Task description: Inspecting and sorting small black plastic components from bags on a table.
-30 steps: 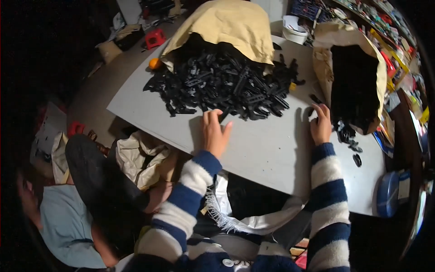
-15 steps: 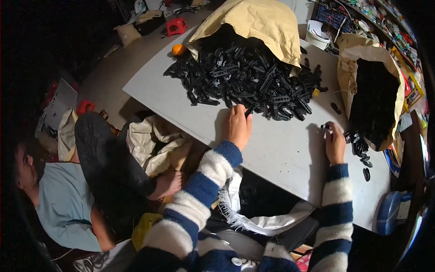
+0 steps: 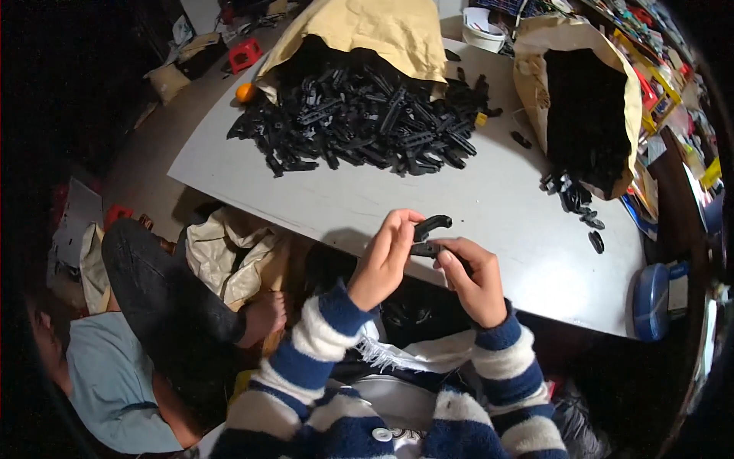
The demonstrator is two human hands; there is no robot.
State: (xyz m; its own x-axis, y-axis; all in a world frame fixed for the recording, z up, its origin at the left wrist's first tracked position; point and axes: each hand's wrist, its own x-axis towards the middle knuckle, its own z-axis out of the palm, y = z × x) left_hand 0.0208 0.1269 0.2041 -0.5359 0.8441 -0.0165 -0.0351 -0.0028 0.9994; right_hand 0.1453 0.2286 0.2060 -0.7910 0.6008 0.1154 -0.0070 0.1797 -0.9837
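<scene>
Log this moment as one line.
left hand: holds curved black part | right hand: holds lower black part | black pile: on table

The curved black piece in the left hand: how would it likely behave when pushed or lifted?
The curved black piece is probably stiff, since its free end juts from the left hand without visibly drooping. Being slim, it is likely light. Its curve might make it rock.
</scene>
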